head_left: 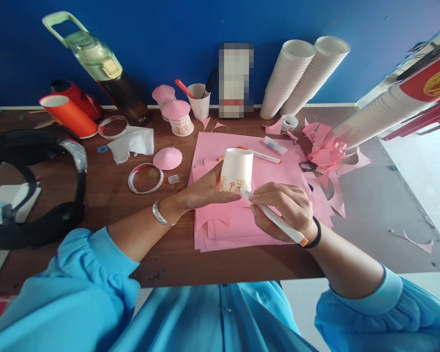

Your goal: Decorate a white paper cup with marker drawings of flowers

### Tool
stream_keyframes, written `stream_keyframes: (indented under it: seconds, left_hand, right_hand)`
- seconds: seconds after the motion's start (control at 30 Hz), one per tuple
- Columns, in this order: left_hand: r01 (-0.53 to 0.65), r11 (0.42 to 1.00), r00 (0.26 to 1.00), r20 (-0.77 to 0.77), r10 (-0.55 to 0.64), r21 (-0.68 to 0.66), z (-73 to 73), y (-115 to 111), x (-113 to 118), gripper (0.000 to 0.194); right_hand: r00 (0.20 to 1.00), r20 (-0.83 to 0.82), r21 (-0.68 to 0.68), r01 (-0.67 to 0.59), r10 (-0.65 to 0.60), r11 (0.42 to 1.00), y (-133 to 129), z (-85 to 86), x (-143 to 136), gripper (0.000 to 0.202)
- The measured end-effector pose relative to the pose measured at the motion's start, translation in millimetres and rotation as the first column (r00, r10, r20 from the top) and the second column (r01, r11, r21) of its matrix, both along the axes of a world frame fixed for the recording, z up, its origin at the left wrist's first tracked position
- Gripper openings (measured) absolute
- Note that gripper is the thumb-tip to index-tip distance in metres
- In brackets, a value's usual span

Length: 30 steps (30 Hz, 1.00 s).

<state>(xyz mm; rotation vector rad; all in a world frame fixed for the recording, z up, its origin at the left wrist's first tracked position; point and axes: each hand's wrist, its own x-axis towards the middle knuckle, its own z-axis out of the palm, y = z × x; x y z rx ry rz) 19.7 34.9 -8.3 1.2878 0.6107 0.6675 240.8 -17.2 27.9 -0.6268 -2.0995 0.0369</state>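
White paper cup (238,168): narrow end up, upheld in the left hand above pink sheets; orange and yellow flower drawings around the lower part.
Left hand (209,187): closed about the cup's lower side, thumb along the bottom edge; silver bracelet (159,213) at the wrist.
Right hand (291,208): gripping a white marker (278,222) with an orange end, tip at the cup's lower edge; black band (317,232) at the wrist.
Pink sheets (220,232): overlapping on the brown tabletop (168,259), beneath both hands.
Red-and-white marker (264,156): lying on the sheets, just beyond the right hand.
Glue stick (275,145): farther beyond the right hand, also on the sheets.
Pink scraps (324,146): heaped beyond and to the right of the right hand, black scissors (308,166) at their near side.
Pink cone (167,159): left of and beyond the left hand, near a tape ring (131,182).
Cone-topped cups (182,127): two, beyond the left hand; front one bearing flower drawings.
Pen cup (201,108): right of those, beyond the left hand, holding two pens.
Cup stacks (288,78): two, leaning, well beyond the right hand.
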Motion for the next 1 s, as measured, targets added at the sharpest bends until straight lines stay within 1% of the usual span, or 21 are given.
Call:
stream_keyframes:
  seconds: [0.23,0.37,0.5,0.57,0.63,0.67,0.73,0.8,0.9,0.93,1.0]
  left_hand:
    - [-0.011,0.999,0.998,-0.065,0.014,0.046,0.3,0,-2,0.080]
    - [0.003,0.999,0.999,-0.047,-0.001,0.036,-2.0,1,-1,0.076]
    - [0.025,0.999,0.999,-0.031,-0.024,0.029,-3.8,2,-1,0.072]
    - [0.026,1.000,1.000,-0.018,-0.025,0.007,-4.7,2,-2,0.075]
    - [0.014,1.000,1.000,-0.002,-0.014,-0.020,-5.8,3,-3,0.081]
    - [0.006,1.000,1.000,0.004,-0.006,-0.027,-6.3,3,-4,0.082]
    - [-0.001,0.999,1.000,0.019,0.002,-0.039,-6.8,3,-6,0.082]
    - [0.011,0.998,0.999,0.051,-0.008,-0.057,-6.4,3,-7,0.080]
    - [0.050,0.995,0.994,0.104,-0.041,-0.084,-3.5,3,-9,0.075]
    - [0.059,0.995,0.992,0.115,-0.049,-0.085,-2.1,3,-9,0.075]
    - [0.070,0.994,0.990,0.132,-0.059,-0.085,0.5,3,-10,0.077]
  right_hand:
    - [0.999,0.015,-0.003,-0.040,0.040,0.999,1,1.0,0,0.022]
    - [0.999,0.000,-0.019,-0.054,0.054,0.998,0,1.2,0,0.024]
    - [0.996,-0.065,-0.031,-0.059,0.057,0.998,-2,4.5,2,0.027]
    - [0.996,-0.088,-0.006,-0.025,0.025,1.000,-2,5.2,4,0.028]
    - [0.994,-0.100,0.006,0.053,-0.052,0.999,-1,4.1,7,0.025]
    - [0.989,-0.110,0.001,0.097,-0.096,0.995,0,2.9,8,0.024]
    - [0.977,-0.135,-0.054,0.157,-0.163,0.986,2,-0.1,10,0.025]
    - [0.975,-0.148,-0.137,0.148,-0.167,0.980,6,-3.4,11,0.035]
    - [0.988,-0.128,-0.242,0.057,-0.090,0.969,13,-7.8,11,0.062]
    - [0.991,-0.120,-0.260,0.029,-0.062,0.965,15,-9.1,10,0.068]
    - [0.994,-0.107,-0.285,-0.004,-0.027,0.959,17,-11.2,10,0.072]
